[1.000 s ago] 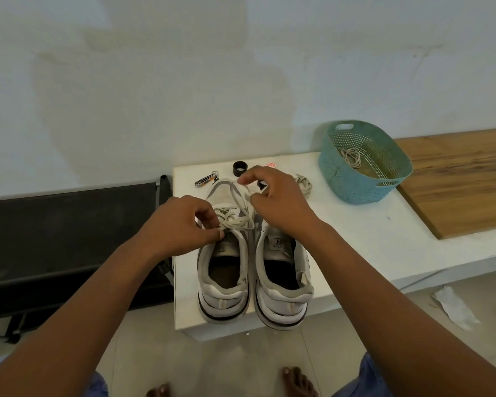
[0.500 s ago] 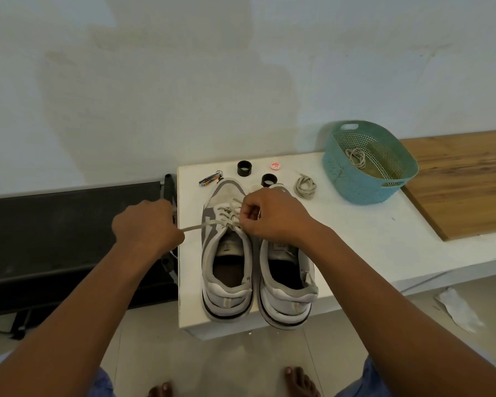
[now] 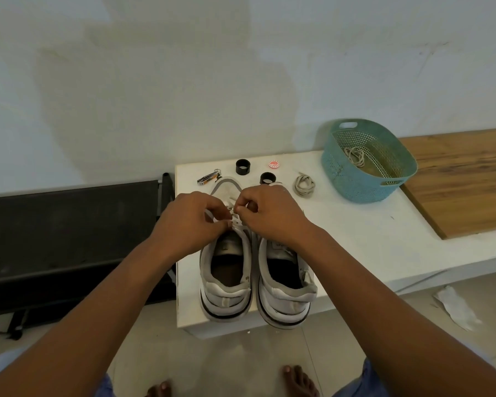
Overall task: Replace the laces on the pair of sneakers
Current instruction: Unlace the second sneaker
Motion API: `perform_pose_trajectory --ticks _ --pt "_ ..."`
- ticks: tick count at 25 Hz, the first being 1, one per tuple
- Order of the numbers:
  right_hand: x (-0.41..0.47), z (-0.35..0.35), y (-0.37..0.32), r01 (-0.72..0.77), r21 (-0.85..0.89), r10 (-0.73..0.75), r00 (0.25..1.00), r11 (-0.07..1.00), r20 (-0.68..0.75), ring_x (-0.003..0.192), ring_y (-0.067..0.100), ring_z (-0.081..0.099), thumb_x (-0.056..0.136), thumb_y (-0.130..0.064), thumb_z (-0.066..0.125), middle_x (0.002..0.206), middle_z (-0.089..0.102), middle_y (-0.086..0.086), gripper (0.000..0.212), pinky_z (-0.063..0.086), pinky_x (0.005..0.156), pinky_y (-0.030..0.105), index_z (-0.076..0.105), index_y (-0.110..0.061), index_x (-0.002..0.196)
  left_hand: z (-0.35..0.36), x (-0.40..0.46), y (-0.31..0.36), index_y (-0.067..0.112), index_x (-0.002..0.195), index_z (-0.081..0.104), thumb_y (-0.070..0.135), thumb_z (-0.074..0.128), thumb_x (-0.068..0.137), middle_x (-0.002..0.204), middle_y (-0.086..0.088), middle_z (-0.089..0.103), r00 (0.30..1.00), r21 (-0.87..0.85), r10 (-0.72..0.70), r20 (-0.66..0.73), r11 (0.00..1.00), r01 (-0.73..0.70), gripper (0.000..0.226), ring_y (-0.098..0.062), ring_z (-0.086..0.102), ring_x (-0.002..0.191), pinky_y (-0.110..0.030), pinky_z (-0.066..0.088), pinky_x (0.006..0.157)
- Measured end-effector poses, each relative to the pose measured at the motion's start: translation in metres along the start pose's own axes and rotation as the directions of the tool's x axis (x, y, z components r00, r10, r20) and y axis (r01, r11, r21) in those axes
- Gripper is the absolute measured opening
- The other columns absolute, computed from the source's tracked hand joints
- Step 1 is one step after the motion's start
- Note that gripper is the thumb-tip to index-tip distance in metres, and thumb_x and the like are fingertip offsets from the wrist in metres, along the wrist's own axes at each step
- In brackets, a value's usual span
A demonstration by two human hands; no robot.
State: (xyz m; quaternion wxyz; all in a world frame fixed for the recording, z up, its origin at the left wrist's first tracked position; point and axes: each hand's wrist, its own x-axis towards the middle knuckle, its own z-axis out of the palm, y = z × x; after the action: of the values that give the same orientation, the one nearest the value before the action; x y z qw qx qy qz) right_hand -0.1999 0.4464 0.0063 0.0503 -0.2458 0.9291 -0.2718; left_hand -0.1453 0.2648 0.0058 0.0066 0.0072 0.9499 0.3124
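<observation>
The pair of white-and-grey sneakers (image 3: 255, 270) stands heels-first at the centre of the frame on the white slab table (image 3: 355, 233). The work looks to be at the left-hand shoe's off-white lace (image 3: 235, 217), near its upper eyelets — whether old or new I cannot tell. A coiled grey lace (image 3: 304, 185) lies just beyond the shoes, and another sits in the teal perforated plastic basket (image 3: 352, 184) at upper right, so 1 shoe at least seems unfinished. The left hand (image 3: 189, 224) and right hand (image 3: 269, 216) meet above the tongue, fingers curled, each pinching the lace.

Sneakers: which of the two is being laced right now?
The left sneaker, nearer the table's left edge. Both hands, left hand and right hand, pinch its lace; the right sneaker lies untouched beside it.
</observation>
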Motion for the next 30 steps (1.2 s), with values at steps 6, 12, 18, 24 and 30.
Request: perform_pose_trajectory --ticks 6,12,18,24,30 --pt "-0.004 -0.003 -0.005 0.039 -0.015 -0.038 0.993 0.999 0.108 0.078 0.012 0.063 0.089 -0.034 0.071 0.075 0.064 -0.013 0.016 0.056 0.079 0.035 0.077 -0.029 0.102 -0.006 0.003 -0.001 0.031 0.083 0.079 0.030 0.084 0.083 0.085 0.014 0.075 0.993 -0.177 -0.118 0.027 0.977 0.121 0.006 -0.006 0.070 0.082 -0.034 0.059 0.084" --pt "-0.004 0.004 -0.005 0.046 0.063 -0.053 0.992 0.997 0.118 0.072 0.006 0.058 0.088 -0.037 0.074 0.084 0.069 -0.010 0.016 0.054 0.076 0.033 0.076 -0.030 0.102 -0.010 0.003 -0.005 0.022 0.079 0.080 0.017 0.079 0.085 0.074 0.003 0.077 0.959 -0.345 -0.281 0.033 0.898 0.274 0.008 -0.017 0.077 0.075 -0.042 0.065 0.081" --pt "-0.003 0.011 -0.004 0.025 0.103 -0.032 0.998 0.994 0.059 0.075 0.011 0.064 0.081 -0.032 0.076 0.076 0.067 -0.010 0.008 0.056 0.077 0.039 0.069 -0.028 0.082 -0.010 0.001 0.000 0.029 0.089 0.073 0.014 0.084 0.079 0.077 0.011 0.075 0.992 -0.263 -0.123 -0.032 0.959 0.111 0.021 -0.002 0.071 0.077 -0.022 0.055 0.076" --pt "-0.002 0.004 -0.006 -0.072 0.509 0.005 0.991 0.858 0.131 0.063 0.010 0.060 0.069 -0.018 0.068 0.068 0.064 -0.004 0.007 0.053 0.066 0.035 0.062 -0.014 0.072 0.000 0.003 0.001 0.029 0.093 0.074 0.015 0.071 0.090 0.090 0.012 0.072 0.993 -0.185 -0.118 -0.005 0.976 0.116 0.015 -0.007 0.067 0.085 -0.022 0.049 0.072" --pt "-0.002 -0.040 -0.010 -0.123 0.913 0.021 0.992 0.388 0.124 0.055 0.015 0.038 0.077 -0.010 0.059 0.066 0.059 0.007 0.018 0.021 0.051 0.029 0.058 -0.013 0.096 -0.002 0.004 0.001 0.025 0.086 0.071 0.017 0.070 0.092 0.084 0.010 0.072 0.972 -0.268 -0.230 -0.056 0.941 0.208 0.009 -0.004 0.066 0.083 -0.024 0.046 0.071"
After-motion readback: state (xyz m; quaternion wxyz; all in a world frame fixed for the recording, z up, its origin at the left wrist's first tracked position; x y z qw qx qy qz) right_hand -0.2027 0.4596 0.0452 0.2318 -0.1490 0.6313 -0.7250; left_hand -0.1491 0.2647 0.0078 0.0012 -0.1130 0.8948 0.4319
